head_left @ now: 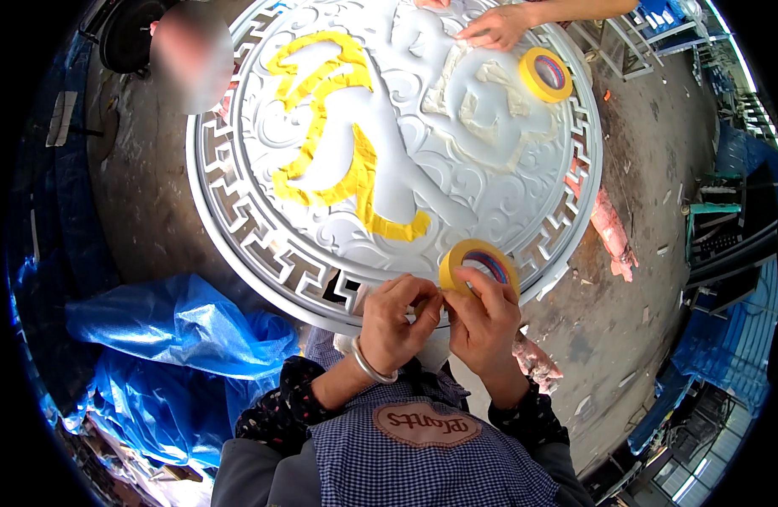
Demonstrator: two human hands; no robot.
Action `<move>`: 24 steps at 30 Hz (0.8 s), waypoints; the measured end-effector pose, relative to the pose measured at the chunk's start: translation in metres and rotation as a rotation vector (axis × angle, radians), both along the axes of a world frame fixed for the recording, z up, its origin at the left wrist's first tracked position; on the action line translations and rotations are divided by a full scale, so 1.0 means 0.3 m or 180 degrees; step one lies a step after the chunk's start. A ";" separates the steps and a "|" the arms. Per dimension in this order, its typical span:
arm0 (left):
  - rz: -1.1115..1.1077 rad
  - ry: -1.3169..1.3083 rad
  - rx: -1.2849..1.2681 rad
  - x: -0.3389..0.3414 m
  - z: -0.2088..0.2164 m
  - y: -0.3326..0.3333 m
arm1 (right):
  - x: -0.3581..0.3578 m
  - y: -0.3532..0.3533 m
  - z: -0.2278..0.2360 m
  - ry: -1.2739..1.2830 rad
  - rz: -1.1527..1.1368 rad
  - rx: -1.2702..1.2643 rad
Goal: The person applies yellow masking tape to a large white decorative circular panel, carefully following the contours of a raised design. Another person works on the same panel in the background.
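Head view: the left hand (399,317) and right hand (486,325) meet over the near rim of the round carved panel (205,182). The right fingers grip a roll of yellow tape (453,264). The left fingers are curled, tips drawn together beside the roll; whether they pinch the tape's end cannot be told.

The step appears to be freeing a length of tape. Hold the roll firmly, draw the tape off evenly, and keep its sticky face from folding onto itself. Short pieces should follow the curves better than long ones.

The panel lies directly in front of the person, face up. It is pale grey, with raised scrolls, smooth broad shapes and a pierced border of angular hooks. Yellow tape strips (365,165) edge the left-hand shape. A second tape roll (533,72) rests on the far right, near a co-worker's hand (499,29)
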State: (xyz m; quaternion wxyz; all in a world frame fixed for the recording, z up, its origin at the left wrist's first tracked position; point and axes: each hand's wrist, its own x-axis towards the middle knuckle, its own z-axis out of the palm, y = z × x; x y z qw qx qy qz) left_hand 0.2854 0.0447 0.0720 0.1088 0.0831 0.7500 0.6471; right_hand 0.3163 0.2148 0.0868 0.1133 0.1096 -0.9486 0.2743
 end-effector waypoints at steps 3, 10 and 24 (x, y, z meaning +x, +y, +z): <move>0.0424 -0.1262 0.0778 -0.003 -0.049 -0.010 | 0.016 -0.002 -0.002 0.0399 0.0031 0.0122; 0.0641 -0.1401 0.1205 -0.001 -0.155 -0.022 | -0.075 0.154 -0.146 0.0391 -0.0381 0.0796; 0.0472 -0.1500 0.0943 -0.031 -0.184 -0.001 | -0.141 0.008 -0.104 -0.1925 -0.0476 -0.1443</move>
